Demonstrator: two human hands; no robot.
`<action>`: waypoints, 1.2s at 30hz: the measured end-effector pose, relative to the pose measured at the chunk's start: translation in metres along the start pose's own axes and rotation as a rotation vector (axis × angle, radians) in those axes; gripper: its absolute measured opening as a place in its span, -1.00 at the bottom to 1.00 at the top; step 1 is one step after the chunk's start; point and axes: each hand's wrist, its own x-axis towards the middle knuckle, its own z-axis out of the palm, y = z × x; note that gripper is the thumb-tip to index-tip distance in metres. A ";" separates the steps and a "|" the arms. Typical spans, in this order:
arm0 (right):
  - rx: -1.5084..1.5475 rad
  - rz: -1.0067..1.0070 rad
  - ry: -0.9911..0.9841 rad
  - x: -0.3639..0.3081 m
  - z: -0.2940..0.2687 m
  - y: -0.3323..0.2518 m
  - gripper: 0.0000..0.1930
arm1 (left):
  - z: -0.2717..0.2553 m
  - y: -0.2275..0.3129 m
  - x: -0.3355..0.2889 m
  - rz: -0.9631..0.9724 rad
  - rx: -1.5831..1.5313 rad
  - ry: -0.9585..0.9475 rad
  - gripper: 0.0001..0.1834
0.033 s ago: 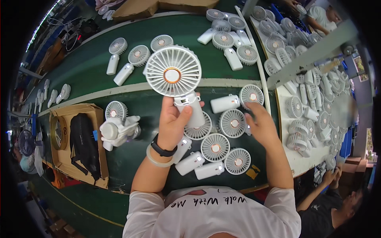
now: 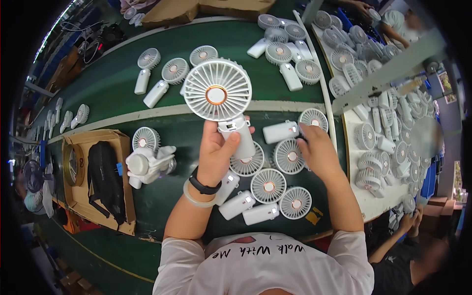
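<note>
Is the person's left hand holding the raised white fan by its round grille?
No: the left hand grips the raised white fan by its handle, below the grille.

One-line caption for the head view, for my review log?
Left hand holds up a white handheld fan with round grille while right hand reaches among similar fans lying on a dark green conveyor belt.

Fans (image 2: 269, 186) crowd belt centre – open green belt (image 2: 113, 93) far left.
</note>
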 end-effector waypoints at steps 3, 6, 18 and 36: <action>-0.317 0.080 -0.170 0.028 0.013 -0.034 -0.52 | -0.013 -0.002 0.008 0.054 0.029 0.026 -0.46; -0.302 0.088 -0.288 0.031 0.030 -0.048 -0.48 | -0.019 -0.001 0.014 0.106 0.058 0.068 -0.51; -0.088 0.236 -0.050 0.019 0.045 -0.046 -0.41 | -0.033 -0.004 0.031 0.137 0.046 0.022 -0.46; 1.670 0.211 -0.137 0.040 0.006 -0.046 -0.41 | -0.038 -0.009 0.051 0.058 0.115 0.079 -0.55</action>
